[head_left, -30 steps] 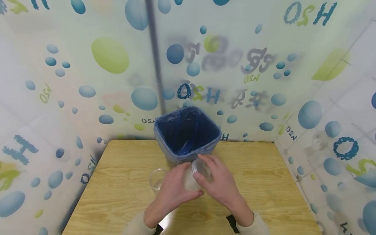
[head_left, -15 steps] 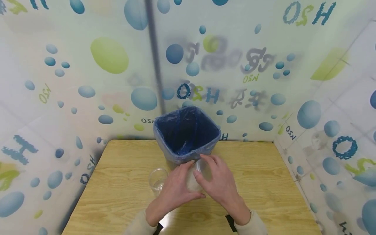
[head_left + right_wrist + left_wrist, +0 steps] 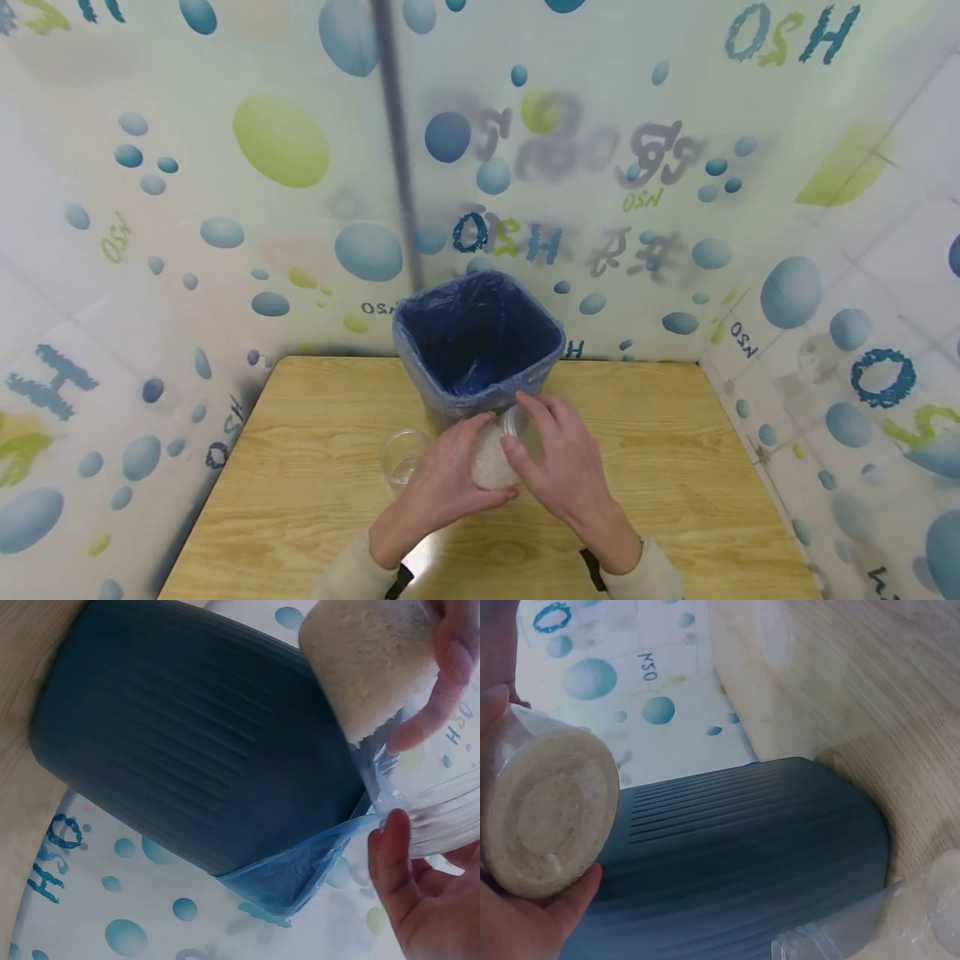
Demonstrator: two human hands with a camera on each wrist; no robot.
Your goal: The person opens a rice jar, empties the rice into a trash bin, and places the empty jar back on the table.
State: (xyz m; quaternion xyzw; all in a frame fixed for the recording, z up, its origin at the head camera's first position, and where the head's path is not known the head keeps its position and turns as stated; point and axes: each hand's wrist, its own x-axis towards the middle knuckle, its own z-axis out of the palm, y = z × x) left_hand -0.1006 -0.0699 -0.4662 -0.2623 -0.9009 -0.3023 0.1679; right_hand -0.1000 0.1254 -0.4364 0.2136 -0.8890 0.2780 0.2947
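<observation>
A bin (image 3: 757, 851) is blocking the way ahead, a clear cup (image 3: 397, 468) is crowding the left grip (image 3: 448, 477), and open table (image 3: 675, 458) is stretching right of the right grip (image 3: 561, 468).

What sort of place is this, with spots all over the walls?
Maybe a little work booth, though I can't be sure: spotty walls stand close around three sides of a wooden table, and a bin with a blue bag stands on top.

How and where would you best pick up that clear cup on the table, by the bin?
The clear cup is probably best gripped around its round side wall, coming from its left: it looks upright, and the bin stands behind it, to the right. The left hand would first need to release the jar.
</observation>
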